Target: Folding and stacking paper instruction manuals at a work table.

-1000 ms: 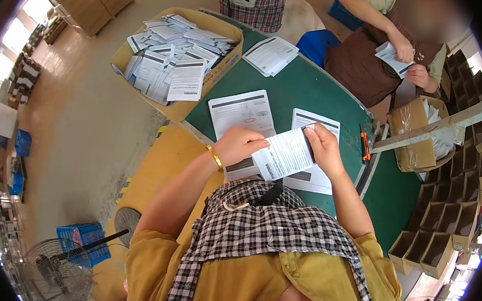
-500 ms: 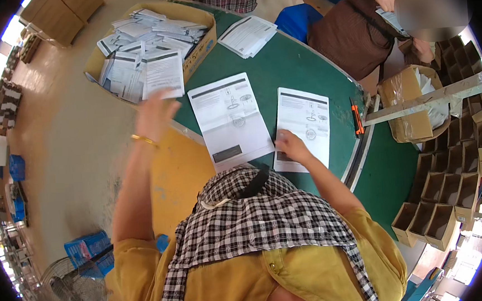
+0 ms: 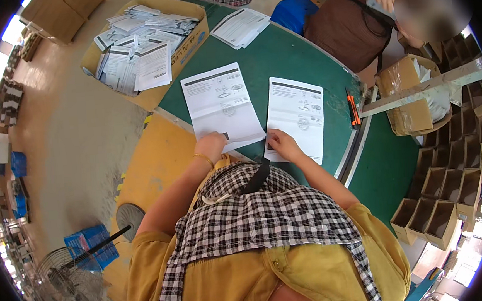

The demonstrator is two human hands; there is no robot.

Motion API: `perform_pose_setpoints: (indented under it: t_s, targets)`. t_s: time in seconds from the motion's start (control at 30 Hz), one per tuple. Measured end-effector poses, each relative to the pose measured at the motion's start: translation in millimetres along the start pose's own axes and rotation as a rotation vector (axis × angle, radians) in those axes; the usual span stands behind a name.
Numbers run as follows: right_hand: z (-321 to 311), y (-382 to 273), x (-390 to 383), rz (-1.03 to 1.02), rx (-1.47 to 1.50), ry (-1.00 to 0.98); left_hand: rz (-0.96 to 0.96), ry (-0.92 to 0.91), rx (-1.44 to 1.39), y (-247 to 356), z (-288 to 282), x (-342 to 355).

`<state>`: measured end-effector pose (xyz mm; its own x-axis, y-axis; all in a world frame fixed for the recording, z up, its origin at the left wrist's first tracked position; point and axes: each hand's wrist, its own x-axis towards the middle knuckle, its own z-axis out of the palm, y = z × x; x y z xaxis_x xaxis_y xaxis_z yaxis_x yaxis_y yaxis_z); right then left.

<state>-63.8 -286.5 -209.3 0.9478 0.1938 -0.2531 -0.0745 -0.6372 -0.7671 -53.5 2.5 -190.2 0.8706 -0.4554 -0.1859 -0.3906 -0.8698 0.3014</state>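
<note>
Two stacks of white printed sheets lie side by side before me on the green table. My left hand [image 3: 211, 145] is at the lower left corner of the left stack [image 3: 224, 109], its fingers closed on the paper there. At the lower left edge of the right stack [image 3: 298, 104], my right hand [image 3: 284, 146] has its fingers curled together on a sheet's edge. How many sheets each hand grips is hidden. A cardboard box [image 3: 193, 48] heaped with folded leaflets [image 3: 153, 67] stands off to the far left.
More leaflets [image 3: 239, 27] lie at the table's far edge. An orange cutter knife [image 3: 352, 109] rests by the right edge, near a metal bar [image 3: 426, 86]. Across the table, a co-worker in brown [image 3: 350, 28] handles something. A fan [image 3: 69, 285] stands at lower left.
My left hand has come down from beside the leaflet box to the left stack's corner. My right hand stays at the right stack. The co-worker's hands have shifted.
</note>
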Motion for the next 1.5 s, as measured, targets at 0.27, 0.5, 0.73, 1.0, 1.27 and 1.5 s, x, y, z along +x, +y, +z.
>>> perform_pose_setpoints:
  t_s: [0.27,0.5,0.73,1.0,1.27,1.5]
  targets:
    - [-1.8,15.2,-5.5,0.086,0.24,0.031,-0.286,0.127,-0.469,35.8,-53.1,14.9]
    - [-17.4,-27.3,-4.4,0.191,0.498,-0.121,-0.37,-0.138,-0.812,18.4,-49.9,22.8]
    - [-19.1,-88.4,2.6,0.151,0.798,0.017,-0.336,-0.028,-1.622,30.8,-95.8,15.4]
    - [-39.3,-131.0,10.4,0.141,1.058,0.013,-0.374,0.074,-1.128,12.0,-116.1,-2.9]
    - [-78.3,-158.5,-2.3,0.127,1.091,-0.057,-0.321,0.177,-1.689,35.1,-121.6,-11.4]
    - [-103.3,-137.0,4.9,-0.045,0.882,-0.122,-0.169,0.194,-1.526,44.7,-144.3,-14.9]
